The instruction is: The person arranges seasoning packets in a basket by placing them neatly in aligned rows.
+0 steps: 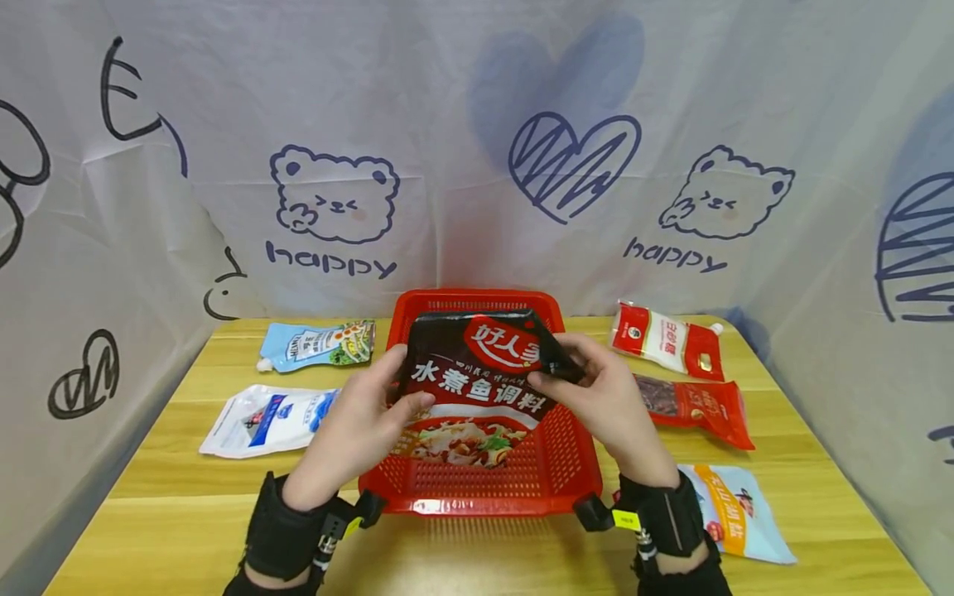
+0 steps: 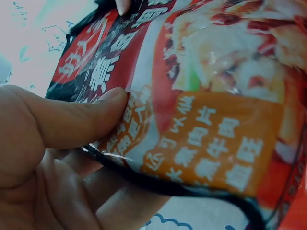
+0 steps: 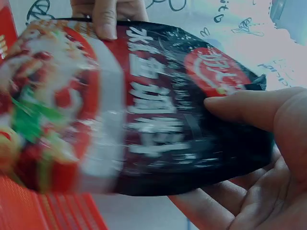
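Observation:
A dark seasoning packet (image 1: 477, 389) with a food picture on its lower part is held up over the red plastic basket (image 1: 477, 503). My left hand (image 1: 365, 418) pinches its left edge, thumb on the printed front and fingers behind. At the upper right edge my right hand (image 1: 596, 389) grips the packet, thumb likewise on the front. The packet's top right corner bends inward. In the left wrist view the orange panel of the seasoning packet (image 2: 211, 143) shows close up. Its white lettering and red logo fill the right wrist view's middle.
On the left of the wooden table (image 1: 179, 513) lie a light-blue spouted pouch (image 1: 316, 343) and a white pouch (image 1: 261, 420). Along the right are a red-and-white bag (image 1: 667, 339), a red packet (image 1: 696, 410) and a pale-blue bag (image 1: 745, 513). A white cloth (image 1: 462, 108) hangs behind.

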`<state>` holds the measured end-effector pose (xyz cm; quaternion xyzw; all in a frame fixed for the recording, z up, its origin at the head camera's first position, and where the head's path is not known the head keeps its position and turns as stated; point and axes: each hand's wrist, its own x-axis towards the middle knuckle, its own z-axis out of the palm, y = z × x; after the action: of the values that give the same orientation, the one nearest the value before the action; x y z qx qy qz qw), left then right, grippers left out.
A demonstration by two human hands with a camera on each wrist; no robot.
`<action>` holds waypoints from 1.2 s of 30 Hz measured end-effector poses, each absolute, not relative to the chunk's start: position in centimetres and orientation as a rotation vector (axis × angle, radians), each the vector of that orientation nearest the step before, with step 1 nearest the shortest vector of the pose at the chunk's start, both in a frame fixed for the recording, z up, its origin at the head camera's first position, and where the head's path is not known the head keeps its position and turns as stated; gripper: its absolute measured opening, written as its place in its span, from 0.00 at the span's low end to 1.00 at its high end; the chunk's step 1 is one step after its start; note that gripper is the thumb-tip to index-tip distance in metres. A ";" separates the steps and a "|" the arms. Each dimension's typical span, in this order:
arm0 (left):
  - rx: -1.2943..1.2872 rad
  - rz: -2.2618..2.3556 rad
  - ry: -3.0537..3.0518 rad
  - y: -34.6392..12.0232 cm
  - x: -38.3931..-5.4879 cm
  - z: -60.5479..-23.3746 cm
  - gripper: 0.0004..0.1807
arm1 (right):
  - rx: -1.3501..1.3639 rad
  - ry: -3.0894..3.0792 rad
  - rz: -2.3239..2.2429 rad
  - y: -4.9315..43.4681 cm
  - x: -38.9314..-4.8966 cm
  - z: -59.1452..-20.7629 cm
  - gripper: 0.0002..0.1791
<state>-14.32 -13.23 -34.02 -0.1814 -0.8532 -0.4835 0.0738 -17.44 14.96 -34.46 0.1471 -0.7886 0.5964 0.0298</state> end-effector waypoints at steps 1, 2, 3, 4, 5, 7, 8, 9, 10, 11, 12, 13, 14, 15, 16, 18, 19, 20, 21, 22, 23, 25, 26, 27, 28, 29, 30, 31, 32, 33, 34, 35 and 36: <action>-0.545 -1.427 -2.581 -13.2 -14.3 -34.0 0.22 | 0.472 -2.444 1.782 15.0 -17.4 -34.4 0.21; -0.545 -1.400 -2.600 -13.2 -14.3 -34.0 0.21 | 0.509 -2.456 1.706 15.1 -17.3 -34.3 0.20; -0.546 -1.374 -2.618 -13.2 -14.2 -34.0 0.20 | 0.554 -2.474 1.619 15.1 -17.1 -34.2 0.20; -0.545 -1.343 -2.636 -13.2 -14.2 -34.0 0.20 | 0.606 -2.491 1.520 15.0 -17.0 -34.1 0.19; -0.544 -1.310 -2.652 -13.1 -14.2 -34.0 0.19 | 0.656 -2.510 1.421 14.9 -16.8 -34.0 0.19; -0.540 -1.265 -2.678 -13.0 -14.2 -34.1 0.19 | 0.728 -2.540 1.247 14.7 -16.6 -33.8 0.17; -0.538 -1.245 -2.688 -13.0 -14.3 -34.1 0.19 | 0.756 -2.547 1.192 14.6 -16.6 -33.7 0.16; -0.535 -1.233 -2.694 -13.0 -14.3 -34.1 0.19 | 0.773 -2.555 1.157 14.4 -16.6 -33.6 0.15; -0.531 -1.228 -2.699 -13.0 -14.3 -34.1 0.19 | 0.783 -2.561 1.134 14.3 -16.7 -33.5 0.15; -0.526 -1.227 -2.701 -13.0 -14.4 -34.1 0.19 | 0.787 -2.566 1.119 14.3 -16.8 -33.4 0.14; -0.521 -1.229 -2.704 -13.0 -14.4 -34.1 0.19 | 0.794 -2.566 1.107 14.2 -16.9 -33.3 0.13; -0.515 -1.231 -2.706 -13.0 -14.4 -34.1 0.20 | 0.806 -2.562 1.102 14.2 -17.1 -33.2 0.12; -0.510 -1.230 -2.706 -13.0 -14.4 -34.2 0.20 | 0.824 -2.553 1.093 14.1 -17.3 -33.0 0.12; -0.503 -1.235 -2.706 -13.0 -14.5 -34.2 0.20 | 0.843 -2.548 1.075 14.1 -17.6 -32.8 0.11; -0.500 -1.240 -2.702 -13.0 -14.5 -34.3 0.21 | 0.868 -2.540 1.055 14.0 -17.9 -32.5 0.10; -0.481 -1.232 -2.698 -13.0 -14.6 -34.3 0.22 | 0.924 -2.518 1.008 13.9 -18.5 -32.0 0.10; -0.471 -1.223 -2.696 -13.0 -14.6 -34.4 0.22 | 0.948 -2.506 0.978 13.8 -18.8 -31.7 0.10; -0.456 -1.215 -2.696 -13.1 -14.7 -34.4 0.23 | 0.968 -2.497 0.944 13.7 -19.2 -31.4 0.09; -0.441 -1.200 -2.697 -13.2 -14.7 -34.4 0.24 | 0.984 -2.492 0.908 13.6 -19.5 -31.2 0.09; -0.424 -1.191 -2.699 -13.4 -14.8 -34.4 0.25 | 0.997 -2.484 0.875 13.5 -20.0 -30.9 0.09; -0.399 -1.182 -2.703 -13.6 -14.9 -34.3 0.25 | 1.001 -2.482 0.848 13.4 -20.4 -30.7 0.09; -0.352 -1.153 -2.714 -14.1 -15.2 -34.3 0.26 | 0.993 -2.492 0.800 13.2 -21.2 -30.3 0.09; -0.327 -1.134 -2.722 -14.4 -15.3 -34.3 0.26 | 0.987 -2.501 0.787 13.2 -21.6 -30.1 0.08; -0.304 -1.105 -2.729 -14.7 -15.5 -34.3 0.25 | 0.981 -2.510 0.772 13.1 -22.1 -29.9 0.08; -0.280 -1.072 -2.737 -15.0 -15.6 -34.4 0.25 | 0.977 -2.519 0.768 13.1 -22.6 -29.8 0.07; -0.258 -1.030 -2.744 -15.4 -15.8 -34.4 0.24 | 0.973 -2.530 0.763 13.0 -23.1 -29.6 0.08; -0.240 -0.980 -2.753 -15.7 -16.0 -34.6 0.22 | 0.974 -2.536 0.758 12.9 -23.7 -29.6 0.08; -0.226 -0.943 -2.763 -16.0 -16.1 -34.7 0.21 | 0.975 -2.543 0.753 12.9 -24.3 -29.4 0.09; -0.214 -0.909 -2.774 -16.3 -16.3 -34.9 0.21 | 0.976 -2.552 0.751 12.8 -24.9 -29.4 0.10; -0.208 -0.887 -2.786 -16.6 -16.5 -35.1 0.20 | 0.977 -2.562 0.745 12.7 -25.5 -29.3 0.09; -0.205 -0.873 -2.799 -16.8 -16.6 -35.3 0.19 | 0.976 -2.576 0.748 12.6 -26.1 -29.3 0.08; -0.204 -0.866 -2.815 -17.1 -16.8 -35.5 0.19 | 0.971 -2.591 0.745 12.5 -26.8 -29.4 0.08; -0.206 -0.861 -2.831 -17.3 -16.9 -35.8 0.19 | 0.966 -2.608 0.746 12.4 -27.4 -29.4 0.08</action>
<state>-16.92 -17.26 -35.76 -0.0693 -0.9508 -0.2891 0.0876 -27.36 12.38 -29.44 0.3326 -0.8979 0.2569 0.1309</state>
